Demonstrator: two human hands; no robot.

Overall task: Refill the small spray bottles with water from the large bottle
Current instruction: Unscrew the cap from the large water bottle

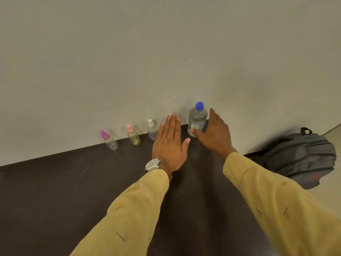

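A large clear water bottle (197,120) with a blue cap stands on the dark table against the wall. To its left stand three small spray bottles: one with a purple top (109,140), one with a pink top (133,135), one with a white top (152,129). My left hand (170,145) is flat with straight fingers, in front of the white-topped bottle and partly hiding it. My right hand (214,132) reaches around the large bottle's right side with straight fingers, its thumb crossing the bottle's lower front.
The dark table (55,191) runs along a plain wall. A grey backpack (302,157) lies at the table's right end. A wristwatch is on my left wrist.
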